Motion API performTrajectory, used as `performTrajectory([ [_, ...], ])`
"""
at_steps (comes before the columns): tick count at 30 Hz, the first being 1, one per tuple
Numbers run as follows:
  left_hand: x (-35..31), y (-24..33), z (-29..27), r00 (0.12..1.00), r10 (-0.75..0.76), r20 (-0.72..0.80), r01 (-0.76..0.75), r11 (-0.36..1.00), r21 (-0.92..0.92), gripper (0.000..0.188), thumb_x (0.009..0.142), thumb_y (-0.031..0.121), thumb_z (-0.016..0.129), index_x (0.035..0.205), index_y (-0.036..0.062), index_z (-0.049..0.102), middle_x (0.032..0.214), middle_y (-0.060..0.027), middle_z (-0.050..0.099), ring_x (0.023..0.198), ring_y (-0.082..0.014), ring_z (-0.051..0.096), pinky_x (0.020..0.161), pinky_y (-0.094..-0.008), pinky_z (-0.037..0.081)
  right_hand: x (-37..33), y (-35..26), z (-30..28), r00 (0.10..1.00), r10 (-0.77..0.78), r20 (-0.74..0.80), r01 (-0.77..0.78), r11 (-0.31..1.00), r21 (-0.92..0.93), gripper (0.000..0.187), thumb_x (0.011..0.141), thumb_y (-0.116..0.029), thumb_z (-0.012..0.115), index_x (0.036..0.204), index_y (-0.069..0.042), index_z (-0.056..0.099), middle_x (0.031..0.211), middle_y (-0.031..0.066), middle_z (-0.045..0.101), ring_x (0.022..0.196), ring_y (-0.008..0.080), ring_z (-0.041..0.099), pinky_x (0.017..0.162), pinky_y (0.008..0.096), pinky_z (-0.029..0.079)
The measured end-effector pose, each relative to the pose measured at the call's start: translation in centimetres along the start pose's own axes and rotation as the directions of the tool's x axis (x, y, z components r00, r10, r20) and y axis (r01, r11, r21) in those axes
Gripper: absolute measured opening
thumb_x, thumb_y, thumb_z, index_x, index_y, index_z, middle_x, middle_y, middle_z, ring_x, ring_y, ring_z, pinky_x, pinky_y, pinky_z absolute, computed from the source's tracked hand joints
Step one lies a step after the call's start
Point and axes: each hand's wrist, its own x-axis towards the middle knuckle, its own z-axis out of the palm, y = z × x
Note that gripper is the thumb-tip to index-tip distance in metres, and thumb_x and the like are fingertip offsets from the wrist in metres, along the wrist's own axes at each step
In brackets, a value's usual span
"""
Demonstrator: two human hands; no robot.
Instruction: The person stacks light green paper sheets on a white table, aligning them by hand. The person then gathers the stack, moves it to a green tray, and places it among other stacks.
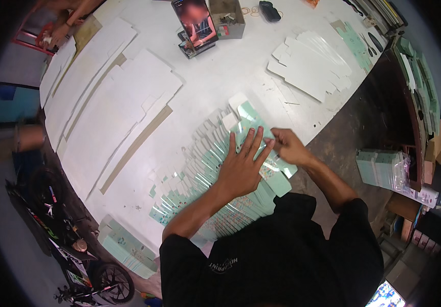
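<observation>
A long overlapping row of flat, mint-green printed cartons [207, 171] fans across the near part of the white table. On top at the right end lies one carton [248, 113] with a shiny strip and white flaps. My left hand [242, 166] rests flat on it, fingers spread and pointing away from me. Beside it, my right hand [288, 147] has its fingers curled in at the carton's right edge, thumb and index finger pinched there. The fingertips are partly hidden, and the near end of the row runs under my left forearm.
White die-cut sheets [136, 97] lie stacked at left, and more white blanks [310, 64] at right. A phone [196, 23] on a stand and a grey box [228, 19] stand at the far side. Scissors [369, 46] lie far right. Another person's hand [59, 33] shows far left.
</observation>
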Motion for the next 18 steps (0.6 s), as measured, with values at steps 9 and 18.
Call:
performTrajectory([
  [9, -0.3, -0.3, 0.0, 0.997, -0.057, -0.06, 0.048, 0.988, -0.148, 0.082, 0.093, 0.056, 0.068, 0.144, -0.0077, 0.058, 0.153, -0.0342, 0.05, 0.149, -0.0499, 0.04, 0.125, -0.0642, 0.022, 5.5, 2.8, -12.4, 0.598, -0.74, -0.31, 0.049, 0.419, -0.907, 0.048, 0.091, -0.002, 0.065, 0.139, -0.006, 0.061, 0.103, 0.0166, 0.077, 0.09, 0.0327, 0.076, 0.08, 0.0409, 0.059],
  [18, -0.6, -0.6, 0.7, 0.985, -0.097, -0.146, 0.093, 0.995, -0.038, 0.057, 0.098, 0.042, 0.064, 0.131, -0.0045, 0.068, 0.146, -0.034, 0.056, 0.142, -0.0504, 0.047, 0.123, -0.0615, 0.028, 0.3, 1.7, -2.3, 0.816, -0.529, -0.234, 0.347, 0.771, -0.534, 0.051, 0.092, -0.025, 0.081, 0.133, 0.0, 0.064, 0.123, 0.0243, 0.066, 0.116, 0.0401, 0.066, 0.099, 0.0543, 0.053],
])
